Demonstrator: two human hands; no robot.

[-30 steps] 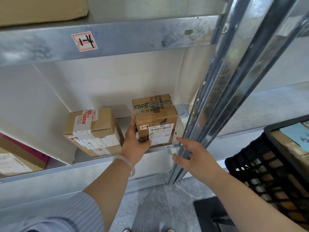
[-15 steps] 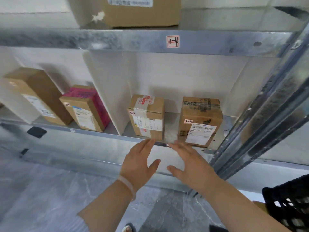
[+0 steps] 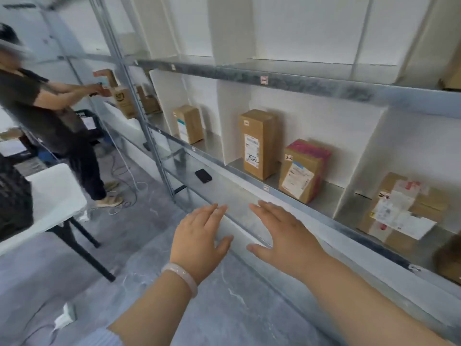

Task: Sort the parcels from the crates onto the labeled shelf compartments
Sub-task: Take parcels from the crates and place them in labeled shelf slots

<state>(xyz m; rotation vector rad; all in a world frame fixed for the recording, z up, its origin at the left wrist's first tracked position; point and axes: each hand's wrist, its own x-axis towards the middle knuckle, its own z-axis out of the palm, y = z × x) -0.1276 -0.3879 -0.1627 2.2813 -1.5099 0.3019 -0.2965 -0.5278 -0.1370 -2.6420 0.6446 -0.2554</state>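
Four parcels are sitting in the shelf (image 3: pixel 326 198) compartments, from centre to right of frame: a small carton (image 3: pixel 188 124), a tall carton (image 3: pixel 259 143), a pink-topped carton (image 3: pixel 303 171) and a taped carton (image 3: pixel 404 211). All are lying above the hands, well apart from them. At lower centre, the left hand (image 3: pixel 199 236) and right hand (image 3: pixel 282 233) are hovering with fingers spread, released and grasping nothing. One other person (image 3: pixel 45 113) is handling boxes at upper left.

A tall brown parcel (image 3: pixel 259 143) stands upright just beside a pink-topped parcel (image 3: pixel 303 171) in one compartment of the metal shelf (image 3: pixel 311 86). A small brown parcel (image 3: pixel 188 123) stands in the compartment to their left, a heavily labelled parcel (image 3: pixel 404 211) in the one to their right.
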